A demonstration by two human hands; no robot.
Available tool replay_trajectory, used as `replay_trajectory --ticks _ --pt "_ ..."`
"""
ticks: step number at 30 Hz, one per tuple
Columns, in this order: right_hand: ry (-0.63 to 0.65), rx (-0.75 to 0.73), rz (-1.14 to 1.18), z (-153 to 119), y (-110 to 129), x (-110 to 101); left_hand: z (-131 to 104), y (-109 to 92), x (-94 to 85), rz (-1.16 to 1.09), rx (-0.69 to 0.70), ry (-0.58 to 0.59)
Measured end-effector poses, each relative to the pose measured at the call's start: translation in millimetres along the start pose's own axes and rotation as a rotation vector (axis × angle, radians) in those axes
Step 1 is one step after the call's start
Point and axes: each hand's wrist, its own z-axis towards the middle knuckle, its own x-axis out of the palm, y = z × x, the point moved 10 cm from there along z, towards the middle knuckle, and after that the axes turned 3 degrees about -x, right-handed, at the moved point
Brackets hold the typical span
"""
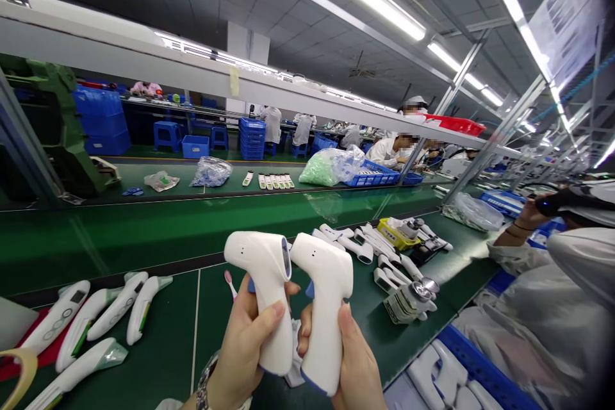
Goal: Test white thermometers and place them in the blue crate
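My left hand [245, 339] is wrapped round the handle of a white infrared thermometer [262, 269], whose dark end faces right. A second white infrared thermometer [324, 269] is upright in my right hand [355, 352], its head turned to the left. The two heads are side by side, almost touching, and a blue trigger shows on each handle. Behind my left hand a pink toothbrush [229, 280] lies on the green bench. Something white and crumpled [295, 368], partly hidden by the handles, lies between my hands.
Several thermometers [118, 307] lie at the left, and more white units [358, 246] at the right, near a yellow tray [396, 235] and a glass bottle with a metal top [406, 301]. A co-worker [542, 307] sits close on the right. A blue crate [485, 359] holds white parts.
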Motion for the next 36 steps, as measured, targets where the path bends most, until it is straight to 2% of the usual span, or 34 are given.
replay_trajectory --ticks 2,5,8,15,19,23,32,36 --pt "0.018 0.001 -0.003 -0.5 3.0 1.2 -0.9 -5.7 1.8 0.021 0.033 -0.007" --pt "0.043 0.032 0.007 -0.9 4.9 1.5 -3.9 -12.0 -0.7 0.042 0.074 -0.086" --pt "0.067 0.046 0.015 -0.7 6.8 1.2 -4.8 -10.4 -0.8 0.049 0.051 -0.108" --pt "0.093 0.01 0.048 0.3 9.9 -0.6 -0.5 0.1 10.7 -0.036 -0.077 0.088" --pt "0.076 0.049 0.084 -0.8 7.8 -1.6 -1.7 3.3 13.5 -0.125 -0.132 0.099" --pt "0.071 0.059 0.072 -1.5 9.8 -0.7 0.2 5.0 13.6 -0.135 -0.125 0.109" --pt "0.152 0.033 0.101 -0.3 13.2 2.7 3.5 7.8 10.6 -0.188 -0.108 0.113" --pt "0.117 0.006 0.117 0.3 15.4 -3.9 2.5 9.6 15.4 -0.294 -0.184 0.112"
